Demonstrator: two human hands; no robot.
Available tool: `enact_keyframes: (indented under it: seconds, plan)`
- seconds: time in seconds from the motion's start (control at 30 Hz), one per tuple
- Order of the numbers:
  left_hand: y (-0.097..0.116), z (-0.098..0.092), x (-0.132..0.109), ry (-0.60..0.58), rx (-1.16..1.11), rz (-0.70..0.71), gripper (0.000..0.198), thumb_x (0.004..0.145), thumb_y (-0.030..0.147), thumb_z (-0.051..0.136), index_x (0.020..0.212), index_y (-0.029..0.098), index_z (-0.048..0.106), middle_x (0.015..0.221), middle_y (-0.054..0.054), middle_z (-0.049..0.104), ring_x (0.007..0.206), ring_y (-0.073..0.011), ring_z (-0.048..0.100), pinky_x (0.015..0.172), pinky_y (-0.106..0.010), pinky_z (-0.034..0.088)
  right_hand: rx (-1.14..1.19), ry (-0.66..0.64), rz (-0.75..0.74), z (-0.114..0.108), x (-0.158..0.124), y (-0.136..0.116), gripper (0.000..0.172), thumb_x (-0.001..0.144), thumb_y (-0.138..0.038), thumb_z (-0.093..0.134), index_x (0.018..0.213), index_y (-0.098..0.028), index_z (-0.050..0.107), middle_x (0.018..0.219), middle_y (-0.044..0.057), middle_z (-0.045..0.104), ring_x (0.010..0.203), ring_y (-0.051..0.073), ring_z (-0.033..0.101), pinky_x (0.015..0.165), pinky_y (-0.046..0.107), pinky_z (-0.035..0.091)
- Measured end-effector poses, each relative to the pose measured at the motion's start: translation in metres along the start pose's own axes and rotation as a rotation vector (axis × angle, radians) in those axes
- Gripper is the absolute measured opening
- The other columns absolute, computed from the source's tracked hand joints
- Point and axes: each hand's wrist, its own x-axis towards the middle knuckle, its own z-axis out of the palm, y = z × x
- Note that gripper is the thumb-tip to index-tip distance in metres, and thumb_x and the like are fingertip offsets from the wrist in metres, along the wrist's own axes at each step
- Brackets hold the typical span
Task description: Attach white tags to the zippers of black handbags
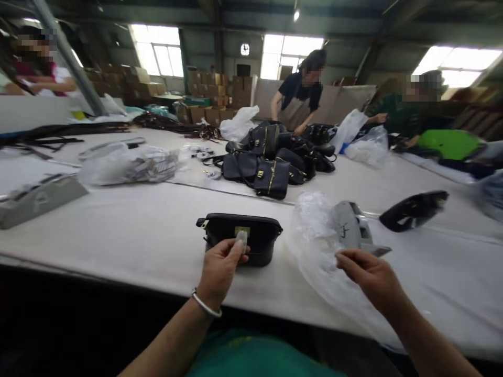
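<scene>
A small black handbag (pixel 259 233) with a gold clasp stands upright on the white table (pixel 137 230) straight ahead of me. My left hand (pixel 220 269), a bangle on its wrist, pinches a small pale packet (pixel 241 240) right in front of the bag. My right hand (pixel 367 275) is closed in a pinch on the edge of a clear plastic bag (pixel 318 246) lying to the right of the handbag. A grey card piece (pixel 353 228) pokes out behind that plastic.
A pile of black handbags (pixel 275 157) sits mid-table. A person in a dark apron bends over it from the far side. Plastic bags (pixel 129 163) of parts lie left, a grey tray (pixel 37 199) far left, a black piece (pixel 412 210) right. Other people sit at both far corners.
</scene>
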Motion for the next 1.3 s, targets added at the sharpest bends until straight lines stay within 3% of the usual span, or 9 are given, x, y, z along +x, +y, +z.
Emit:
enact_keyframes:
  seconds: [0.1,0.2,0.37,0.67,1.3]
  plan:
    - [-0.001,-0.002,-0.006,-0.004,0.049,0.053,0.037,0.075,0.050,0.073,0.088,0.015,0.075,0.080,-0.008,0.075,0.062,-0.0129,0.065,0.060,-0.024,0.052,0.027,-0.256,-0.183,0.062,-0.010,-0.063,0.024,0.082,-0.041,0.067,0.074,-0.019,0.071,0.064,0.002,0.066,0.057,0.014,0.056,0.054,0.025,0.046]
    - [-0.001,-0.005,-0.012,-0.006,0.109,0.106,0.034,0.078,0.048,0.071,0.089,0.016,0.075,0.079,-0.007,0.075,0.063,-0.0141,0.066,0.060,-0.024,0.051,0.064,-0.392,-0.262,0.113,-0.015,-0.109,0.020,0.084,-0.036,0.064,0.075,-0.019,0.070,0.066,0.001,0.067,0.061,0.014,0.059,0.059,0.024,0.047]
    - [-0.001,-0.009,-0.018,-0.011,0.161,0.200,0.032,0.081,0.047,0.068,0.089,0.018,0.076,0.072,-0.004,0.072,0.065,-0.0158,0.065,0.061,-0.025,0.051,0.039,-0.429,-0.251,0.156,-0.009,-0.134,0.018,0.082,-0.032,0.064,0.073,-0.018,0.071,0.069,0.001,0.070,0.065,0.015,0.063,0.060,0.024,0.047]
    - [-0.008,-0.012,-0.018,-0.006,0.236,0.283,0.032,0.086,0.047,0.061,0.092,0.019,0.076,0.075,-0.003,0.071,0.067,-0.0159,0.063,0.063,-0.025,0.049,-0.145,-0.326,-0.247,0.165,-0.005,-0.141,0.022,0.081,-0.035,0.064,0.069,-0.018,0.071,0.064,0.001,0.069,0.059,0.015,0.060,0.055,0.024,0.044]
    - [-0.010,-0.014,-0.017,0.036,0.404,0.514,0.026,0.090,0.037,0.058,0.087,0.017,0.074,0.073,-0.004,0.068,0.065,-0.0137,0.058,0.063,-0.025,0.045,-0.338,-0.308,-0.266,0.169,0.001,-0.145,0.028,0.081,-0.041,0.063,0.065,-0.020,0.069,0.062,0.000,0.067,0.059,0.015,0.059,0.056,0.027,0.040]
